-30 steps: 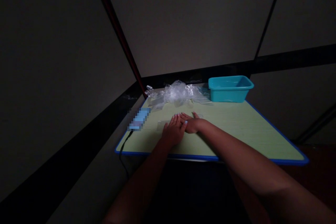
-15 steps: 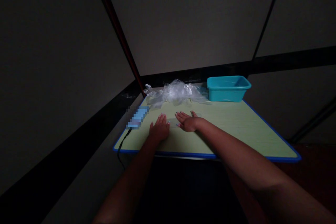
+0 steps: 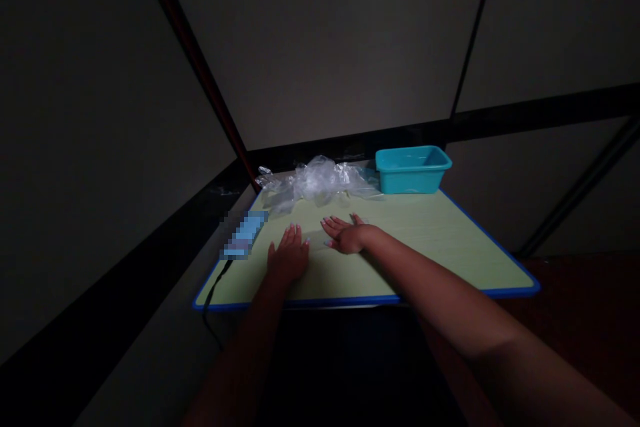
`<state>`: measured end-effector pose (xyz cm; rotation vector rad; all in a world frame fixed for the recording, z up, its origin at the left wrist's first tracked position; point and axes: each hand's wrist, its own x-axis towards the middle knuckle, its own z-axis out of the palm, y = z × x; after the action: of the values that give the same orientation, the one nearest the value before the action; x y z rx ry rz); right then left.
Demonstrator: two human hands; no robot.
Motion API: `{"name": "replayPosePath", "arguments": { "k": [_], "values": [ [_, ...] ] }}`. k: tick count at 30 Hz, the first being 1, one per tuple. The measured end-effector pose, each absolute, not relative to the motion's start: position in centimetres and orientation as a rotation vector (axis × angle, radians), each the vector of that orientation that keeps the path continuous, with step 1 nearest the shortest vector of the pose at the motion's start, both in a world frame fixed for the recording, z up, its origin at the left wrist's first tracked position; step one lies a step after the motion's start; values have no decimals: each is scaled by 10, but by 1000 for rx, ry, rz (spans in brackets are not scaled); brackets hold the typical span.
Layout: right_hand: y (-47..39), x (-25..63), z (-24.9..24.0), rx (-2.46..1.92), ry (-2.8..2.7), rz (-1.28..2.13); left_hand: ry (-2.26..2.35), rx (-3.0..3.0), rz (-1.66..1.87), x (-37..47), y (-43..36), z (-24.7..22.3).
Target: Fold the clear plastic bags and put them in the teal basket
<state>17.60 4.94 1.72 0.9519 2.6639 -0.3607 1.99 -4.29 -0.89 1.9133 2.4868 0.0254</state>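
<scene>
A thin, see-through plastic piece (image 3: 320,239) lies flat on the pale green table (image 3: 425,240), between my hands and partly under them. My left hand (image 3: 290,255) rests palm down at its left side with the fingers spread. At its right side my right hand (image 3: 346,236) lies palm down too, fingers apart, pointing to the left. The outline of the plastic under my right hand is hard to make out. Neither hand grips anything.
Crumpled clear plastic bags (image 3: 320,181) lie along the table's back edge. A turquoise basket (image 3: 411,180) stands at the back right. On the left is a blurred-out bluish device (image 3: 245,235) with a black cable (image 3: 215,287) hanging over the blue table edge.
The view has shifted, so the table and everything on it appear further left. My hands remain flat and spread, with little visible movement over the table.
</scene>
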Motion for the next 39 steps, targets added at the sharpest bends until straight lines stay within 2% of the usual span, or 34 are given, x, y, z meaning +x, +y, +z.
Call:
{"name": "replayPosePath", "arguments": {
  "k": [13,19,24,31,39],
  "values": [
    [79,204,25,995,2591,-389,2508,1935,40,19,-43,-14],
    [92,219,31,1171,2529,-338,2503,1921,34,19,-43,-12],
    [77,208,32,1332,2683,-301,2551,1994,113,21,-46,-13],
    [41,167,8,924,3102,-313,2696,2213,335,29,-54,-10],
    [29,152,-3,830,3116,-339,2550,2133,105,17,-46,-19]
  ]
}}
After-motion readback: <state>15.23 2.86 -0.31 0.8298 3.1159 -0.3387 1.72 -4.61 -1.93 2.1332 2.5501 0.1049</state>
